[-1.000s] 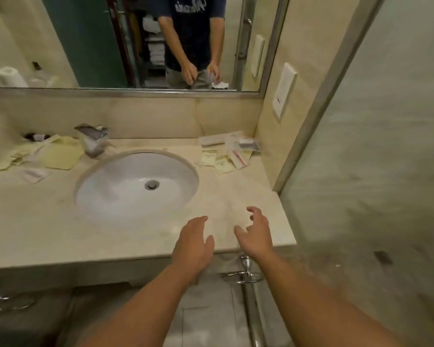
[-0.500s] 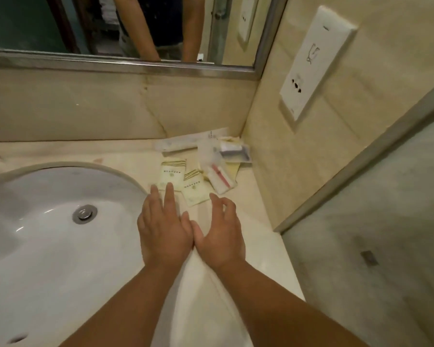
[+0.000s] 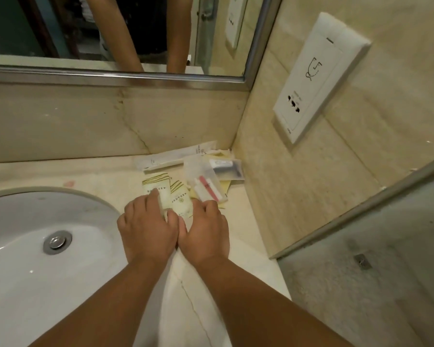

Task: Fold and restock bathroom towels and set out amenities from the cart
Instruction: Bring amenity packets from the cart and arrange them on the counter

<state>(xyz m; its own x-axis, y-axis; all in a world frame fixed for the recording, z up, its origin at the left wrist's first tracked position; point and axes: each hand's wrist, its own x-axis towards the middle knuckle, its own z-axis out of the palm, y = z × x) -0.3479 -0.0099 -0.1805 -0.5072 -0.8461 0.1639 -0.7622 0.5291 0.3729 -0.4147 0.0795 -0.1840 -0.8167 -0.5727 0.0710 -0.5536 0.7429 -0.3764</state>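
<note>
Amenity sachets (image 3: 164,192) lie side by side near the worktop's (image 3: 98,171) back right corner, long axes pointing at the back wall, just ahead of both hands. The left hand (image 3: 147,229) pinches the left one's near end. The right hand (image 3: 204,230), fingers curled, touches the other, but I cannot tell whether it has a hold.

Covered and cropped around the sink (image 3: 23,246)
Right of the sink, the left grip (image 3: 145,229) is covering the near end of a striped sachet (image 3: 158,187) and the right grip (image 3: 206,229) is hiding the near edge of the packet pile (image 3: 208,189), so whether either is pinching anything is not showing. The sachet's print is reading too small. The sink is running off the left edge.
</note>
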